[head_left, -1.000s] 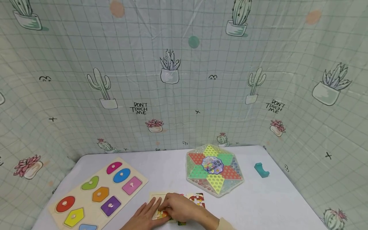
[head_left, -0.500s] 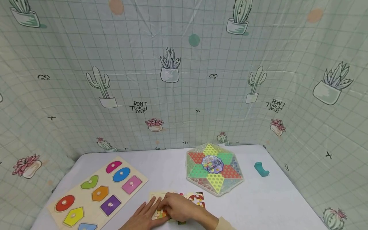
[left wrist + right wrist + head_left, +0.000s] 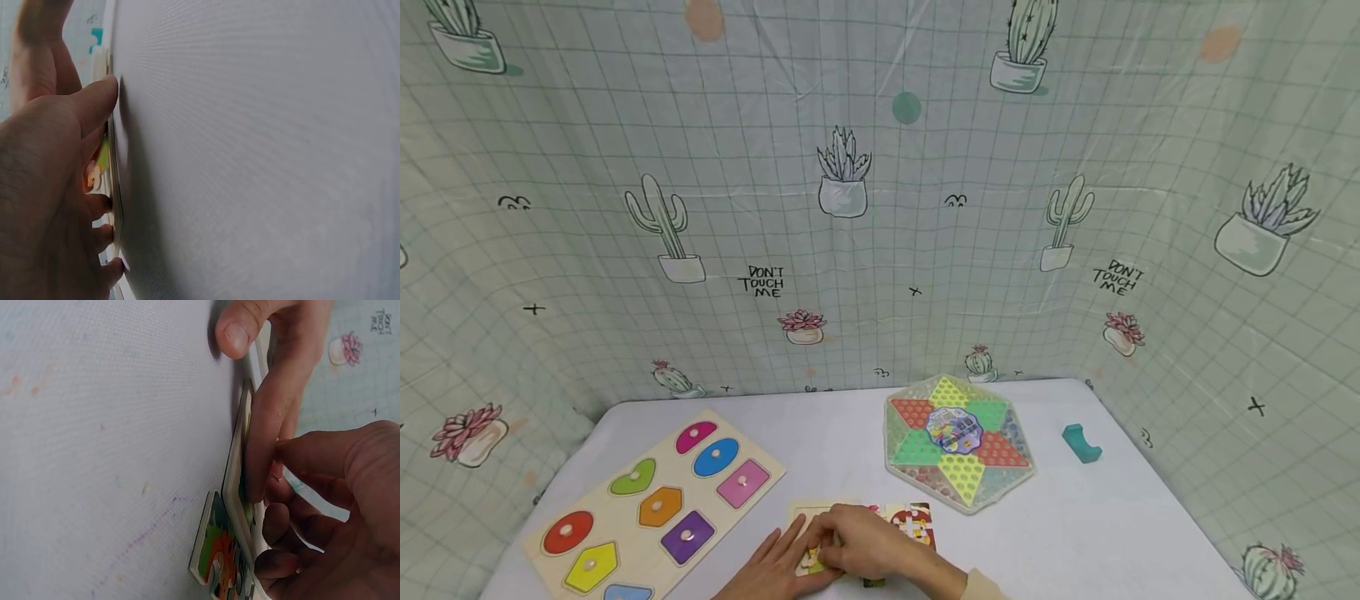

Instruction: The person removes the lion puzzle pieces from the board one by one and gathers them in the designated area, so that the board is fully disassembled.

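Observation:
A small wooden jigsaw puzzle tray (image 3: 801,505) lies at the table's near edge, mostly covered by the hands. My left hand (image 3: 775,567) rests on its left part with the fingers spread and the thumb along the near side. Over the middle of the tray, my right hand (image 3: 868,540) bends its index finger and thumb down onto the puzzle. Its fingertips are hidden, so whether they pinch a piece is unclear. Loose jigsaw pieces (image 3: 919,518) with red and white print lie right of the tray. In the right wrist view, a green and orange piece (image 3: 215,550) leans against the tray's edge.
On the left lies a wooden shape board (image 3: 625,517) with several coloured knobbed shapes. A hexagonal Chinese checkers board (image 3: 917,479) sits behind the puzzle, to the right. Farther right is a teal curved block (image 3: 1081,444). A patterned curtain (image 3: 880,250) surrounds the table.
My right thumb has shifted slightly left and now covers more of the orange print in the tray. The left hand stays nearly still.

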Demonstrator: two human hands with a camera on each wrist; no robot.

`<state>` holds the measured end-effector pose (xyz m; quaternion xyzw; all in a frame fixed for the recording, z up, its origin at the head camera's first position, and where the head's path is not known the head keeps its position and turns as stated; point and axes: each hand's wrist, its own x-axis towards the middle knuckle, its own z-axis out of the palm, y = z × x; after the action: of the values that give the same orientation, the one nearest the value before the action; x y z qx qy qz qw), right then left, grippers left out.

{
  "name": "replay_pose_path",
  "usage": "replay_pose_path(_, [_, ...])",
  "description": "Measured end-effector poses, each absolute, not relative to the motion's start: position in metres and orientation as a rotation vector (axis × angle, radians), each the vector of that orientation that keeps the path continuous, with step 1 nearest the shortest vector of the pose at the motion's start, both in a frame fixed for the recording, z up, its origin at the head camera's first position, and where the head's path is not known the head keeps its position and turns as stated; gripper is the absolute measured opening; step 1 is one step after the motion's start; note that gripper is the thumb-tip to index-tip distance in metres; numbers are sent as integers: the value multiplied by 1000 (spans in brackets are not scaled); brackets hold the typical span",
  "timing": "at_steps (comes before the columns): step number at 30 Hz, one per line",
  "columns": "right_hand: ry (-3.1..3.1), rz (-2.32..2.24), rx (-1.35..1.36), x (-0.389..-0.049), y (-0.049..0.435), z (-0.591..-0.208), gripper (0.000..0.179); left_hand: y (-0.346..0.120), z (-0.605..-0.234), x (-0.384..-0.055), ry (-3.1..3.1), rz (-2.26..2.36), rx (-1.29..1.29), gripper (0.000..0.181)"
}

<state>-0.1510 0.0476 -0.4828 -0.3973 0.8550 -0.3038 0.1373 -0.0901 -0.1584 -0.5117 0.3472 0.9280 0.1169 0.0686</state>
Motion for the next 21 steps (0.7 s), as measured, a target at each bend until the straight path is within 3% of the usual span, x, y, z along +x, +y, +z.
replay_pose_path(9, [2431, -1001, -1128, -148, 46, -482, 16, -155, -508, -91, 2691, 415, 894, 58])
replay_pose_path(21, [2366, -1184, -1033, -150, 55, -479, 11, -154, -510, -93, 2709, 365, 911, 65])
